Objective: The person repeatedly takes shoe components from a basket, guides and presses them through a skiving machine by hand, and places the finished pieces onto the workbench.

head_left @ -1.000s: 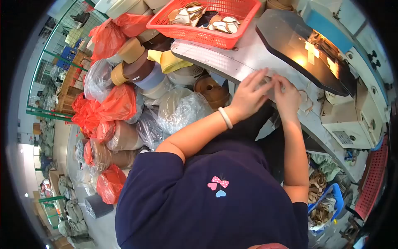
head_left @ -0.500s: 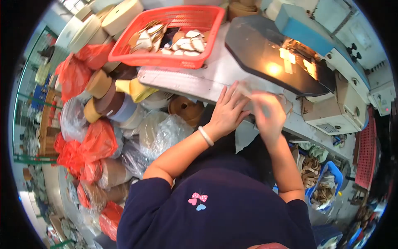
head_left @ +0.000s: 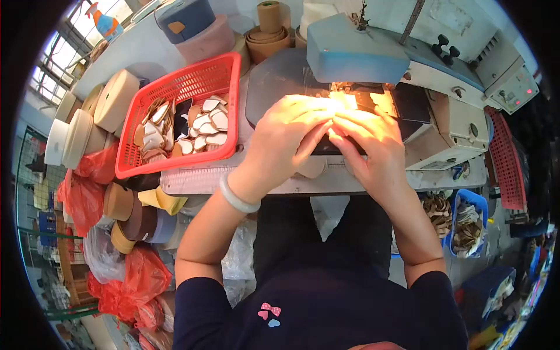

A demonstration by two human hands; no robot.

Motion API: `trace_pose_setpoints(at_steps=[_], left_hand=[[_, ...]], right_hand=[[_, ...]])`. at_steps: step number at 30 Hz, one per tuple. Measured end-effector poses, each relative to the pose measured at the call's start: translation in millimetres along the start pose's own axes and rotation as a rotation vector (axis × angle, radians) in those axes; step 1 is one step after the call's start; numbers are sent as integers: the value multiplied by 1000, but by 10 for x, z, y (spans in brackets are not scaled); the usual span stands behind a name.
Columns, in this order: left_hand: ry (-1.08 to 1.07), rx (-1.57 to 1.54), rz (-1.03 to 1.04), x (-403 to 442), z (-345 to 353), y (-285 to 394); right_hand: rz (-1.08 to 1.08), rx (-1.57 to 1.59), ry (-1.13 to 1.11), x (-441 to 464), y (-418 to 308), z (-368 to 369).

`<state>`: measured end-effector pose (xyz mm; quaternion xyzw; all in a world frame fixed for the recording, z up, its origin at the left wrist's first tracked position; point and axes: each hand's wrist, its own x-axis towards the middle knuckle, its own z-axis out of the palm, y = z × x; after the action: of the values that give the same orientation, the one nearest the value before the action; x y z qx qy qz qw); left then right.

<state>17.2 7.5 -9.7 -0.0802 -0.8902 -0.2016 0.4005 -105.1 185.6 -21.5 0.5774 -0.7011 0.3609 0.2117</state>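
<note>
My left hand (head_left: 283,137) and my right hand (head_left: 373,137) meet under the bright lamp of a bench machine (head_left: 359,52) with a blue head. The fingertips of both hands are pinched together in front of its lit working area. Glare and the fingers hide whatever is between them. Below my left hand, a pale tan cut piece (head_left: 313,168) lies near the front edge of the worktable (head_left: 256,182). To the left is a red plastic basket (head_left: 235,96) with white-faced pieces (head_left: 210,125) and stacked brown-edged pieces (head_left: 154,131) inside.
Material rolls (head_left: 116,99) stand at the left and back. Red plastic bags (head_left: 137,280) and a yellow sheet (head_left: 163,200) lie below the table's left end. A blue bin (head_left: 471,198) of scraps sits at lower right, near a pink-red crate (head_left: 507,163).
Both hands have moved from the table's front edge to the lamp-lit machine, fingertips now together. The right hand's blurred motion has stopped. The camera view has shifted, bringing the machine nearer the centre.
</note>
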Motion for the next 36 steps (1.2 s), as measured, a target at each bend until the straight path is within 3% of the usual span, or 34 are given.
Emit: trace_pose_setpoints(at_steps=[3, 10, 36], left_hand=[[-108, 2, -36, 111, -11, -55], [-95, 20, -53, 149, 32, -136], [-155, 126, 22, 250, 41, -239]], right_hand=[[47, 111, -16, 25, 78, -18], [33, -40, -51, 122, 165, -20], [160, -24, -147, 125, 131, -63]])
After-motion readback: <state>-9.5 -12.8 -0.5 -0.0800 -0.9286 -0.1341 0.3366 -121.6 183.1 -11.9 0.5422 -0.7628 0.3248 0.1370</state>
